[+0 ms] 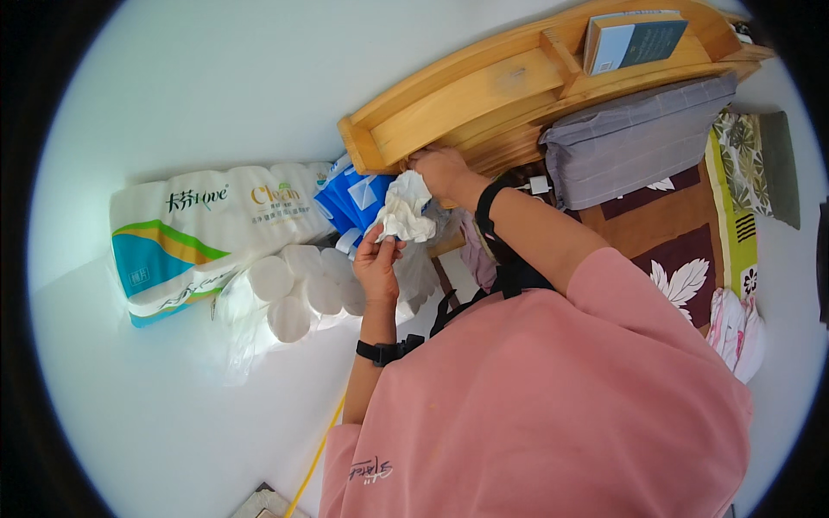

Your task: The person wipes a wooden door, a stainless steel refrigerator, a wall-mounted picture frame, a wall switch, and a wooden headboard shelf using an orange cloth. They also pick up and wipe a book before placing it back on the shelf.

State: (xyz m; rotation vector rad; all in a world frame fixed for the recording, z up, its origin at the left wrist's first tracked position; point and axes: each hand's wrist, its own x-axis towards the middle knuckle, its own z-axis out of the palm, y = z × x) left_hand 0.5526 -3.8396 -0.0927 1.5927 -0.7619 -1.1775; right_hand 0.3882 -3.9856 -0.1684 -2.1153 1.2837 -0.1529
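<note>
A crumpled white piece, paper or cloth (408, 210), is pinched between the thumb and fingers of my left hand (377, 267). Its upper part lies against my right hand (442, 173), which is at the lower edge of the wooden headboard shelf (466, 97). The fingertips of that right hand are partly hidden, so whether they hold anything is unclear. Just left of the white piece is a blue and white plastic package (356, 197), tucked beside the shelf's end.
A large pack of toilet rolls (214, 213) lies against the wall, with rolls in clear plastic (291, 291) before it. A book (638, 45) stands on the shelf. Right are a grey pillow (635, 142), a white charger (537, 186) and a patterned bed cover (680, 272).
</note>
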